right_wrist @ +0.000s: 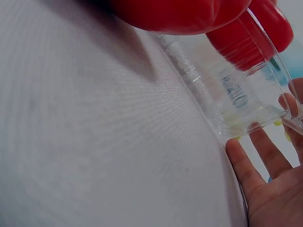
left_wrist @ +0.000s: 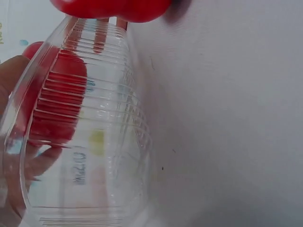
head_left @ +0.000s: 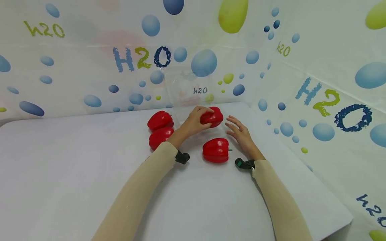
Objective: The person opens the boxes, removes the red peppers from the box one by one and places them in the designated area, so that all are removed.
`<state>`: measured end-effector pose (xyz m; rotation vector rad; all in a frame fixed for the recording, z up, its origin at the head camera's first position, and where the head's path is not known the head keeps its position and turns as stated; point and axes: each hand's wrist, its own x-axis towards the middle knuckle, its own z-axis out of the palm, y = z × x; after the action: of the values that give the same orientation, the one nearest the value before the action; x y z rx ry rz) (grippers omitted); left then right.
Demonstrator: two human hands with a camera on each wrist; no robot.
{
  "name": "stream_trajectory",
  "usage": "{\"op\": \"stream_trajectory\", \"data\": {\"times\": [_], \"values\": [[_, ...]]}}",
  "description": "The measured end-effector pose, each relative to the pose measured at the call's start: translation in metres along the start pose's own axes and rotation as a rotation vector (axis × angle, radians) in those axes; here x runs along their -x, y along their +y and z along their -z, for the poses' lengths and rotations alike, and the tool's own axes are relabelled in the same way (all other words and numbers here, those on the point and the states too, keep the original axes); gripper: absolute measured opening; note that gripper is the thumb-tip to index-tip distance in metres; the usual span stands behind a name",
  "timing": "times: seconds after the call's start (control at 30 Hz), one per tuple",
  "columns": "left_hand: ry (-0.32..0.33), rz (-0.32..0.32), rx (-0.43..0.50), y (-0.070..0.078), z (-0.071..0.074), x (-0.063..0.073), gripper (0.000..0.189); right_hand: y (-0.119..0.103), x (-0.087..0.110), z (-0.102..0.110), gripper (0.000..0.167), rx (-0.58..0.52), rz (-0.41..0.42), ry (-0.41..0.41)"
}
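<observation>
Toward the back of the table, my left hand grips a red bell pepper between thumb and fingers. A clear ribbed plastic container stands under and in front of it; in the left wrist view the held pepper shows through its wall. My right hand is at the container's right side, fingers spread, with fingertips right at the clear wall in the right wrist view. Nearer to me, between the forearms, lies another red bell pepper with its green stem to the right.
Two more red bell peppers lie close together left of the container, the nearer one partly behind my left forearm. A white cloth covers the table. Behind and to the right hangs a white sheet printed with bubbles.
</observation>
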<state>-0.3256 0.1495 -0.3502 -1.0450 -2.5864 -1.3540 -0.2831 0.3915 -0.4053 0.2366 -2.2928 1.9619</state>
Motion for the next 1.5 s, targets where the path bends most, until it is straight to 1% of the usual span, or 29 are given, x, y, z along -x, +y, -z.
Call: {"op": "stream_trajectory", "data": {"times": [0.07,0.13,0.37,0.5,0.73,0.93,1.23,1.37,1.5], "values": [[0.016,-0.053,0.009,0.001,0.0,0.001,0.053,0.0,0.0,0.0,0.048,-0.01,0.0,0.006],[0.032,-0.091,0.017,0.001,0.0,0.003,0.052,-0.001,0.0,0.0,0.049,-0.009,-0.005,0.005],[0.079,-0.174,0.055,-0.005,-0.002,0.008,0.05,0.001,0.002,0.001,0.047,0.017,-0.023,0.005],[0.096,-0.202,0.067,-0.007,-0.003,0.011,0.05,0.001,0.003,0.001,0.047,0.015,-0.021,0.003],[0.105,-0.241,0.095,-0.006,-0.002,0.016,0.051,0.001,0.004,0.001,0.052,0.01,-0.022,0.001],[0.121,-0.256,0.091,-0.006,-0.001,0.019,0.051,0.0,0.004,0.001,0.049,0.005,-0.023,0.001],[0.178,-0.323,0.093,-0.004,0.001,0.023,0.05,-0.004,0.0,0.0,0.049,0.011,-0.022,-0.004],[0.187,-0.343,0.094,-0.004,0.001,0.025,0.051,-0.004,0.0,0.001,0.046,0.015,-0.019,-0.004],[0.194,-0.364,0.099,-0.004,0.0,0.027,0.05,-0.003,0.0,0.001,0.049,0.009,-0.008,-0.008]]}}
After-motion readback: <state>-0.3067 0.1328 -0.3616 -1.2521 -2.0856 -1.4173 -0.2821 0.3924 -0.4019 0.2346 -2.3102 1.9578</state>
